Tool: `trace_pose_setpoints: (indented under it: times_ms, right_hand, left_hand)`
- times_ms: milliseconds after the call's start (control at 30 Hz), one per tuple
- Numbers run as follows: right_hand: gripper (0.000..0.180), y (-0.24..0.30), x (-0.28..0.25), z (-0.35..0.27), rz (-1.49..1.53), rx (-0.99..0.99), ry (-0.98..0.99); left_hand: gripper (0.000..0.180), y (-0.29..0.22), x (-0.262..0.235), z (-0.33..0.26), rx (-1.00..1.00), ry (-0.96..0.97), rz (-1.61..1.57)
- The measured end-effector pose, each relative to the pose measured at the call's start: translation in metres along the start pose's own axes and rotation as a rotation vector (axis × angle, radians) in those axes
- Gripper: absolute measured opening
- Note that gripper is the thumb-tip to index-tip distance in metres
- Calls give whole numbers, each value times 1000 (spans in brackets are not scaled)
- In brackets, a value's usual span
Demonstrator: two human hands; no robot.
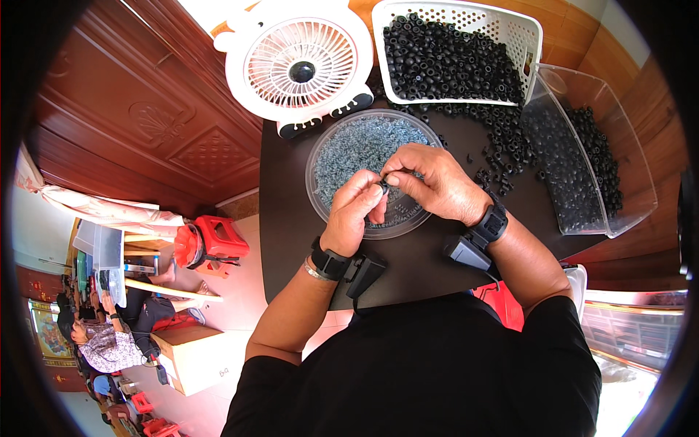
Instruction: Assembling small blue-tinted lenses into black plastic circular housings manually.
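Over a round clear tub [386, 234], my left hand [348, 215] and my right hand [437, 182] meet fingertip to fingertip. Thumbs and forefingers of both pinch a small black ring-shaped part [384, 187], which the fingers partly cover. Whether a second small piece is between them I cannot make out. Many tiny translucent bluish pieces [364, 142] fill the tub. Both wrists wear black straps with dark boxy devices attached. Loose black ring-shaped parts [504, 146] lie scattered on the dark table [291, 255], to the right of my right hand.
Behind the tub stand a white fan [302, 71] and a white perforated basket [533, 45] heaped with black parts. A clear bin [641, 164] holding more black parts rests at the right. Off to the left are a red stool [222, 240], a cardboard box [193, 357] and a seated person [113, 349].
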State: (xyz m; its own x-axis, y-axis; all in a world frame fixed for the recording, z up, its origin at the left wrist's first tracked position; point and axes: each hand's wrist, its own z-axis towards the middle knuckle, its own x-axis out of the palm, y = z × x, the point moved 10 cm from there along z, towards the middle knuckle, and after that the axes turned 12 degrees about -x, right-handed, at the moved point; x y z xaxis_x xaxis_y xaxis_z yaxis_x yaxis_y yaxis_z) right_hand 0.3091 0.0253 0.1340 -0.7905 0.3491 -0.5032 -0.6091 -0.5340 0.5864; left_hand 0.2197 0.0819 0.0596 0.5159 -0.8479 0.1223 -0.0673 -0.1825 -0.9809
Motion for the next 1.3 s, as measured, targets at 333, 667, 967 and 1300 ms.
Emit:
trace_pose_setpoints:
  times_ms: [333, 667, 967, 1300]
  right_hand:
    - [9, 6, 4, -1, -98, -47, -50]
    - [30, 15, 11, -4, -184, -76, -142]
    - [26, 25, 11, -4, -317, -132, -142]
    - [23, 28, 12, -2, -396, -153, -125]
  left_hand:
    - [26, -1, -5, -3, 24, -79, 34]
    - [25, 3, -9, -4, 32, -165, -150]
    - [29, 13, -5, -2, 10, -100, -228]
    - [27, 11, 0, -3, 7, -95, -289]
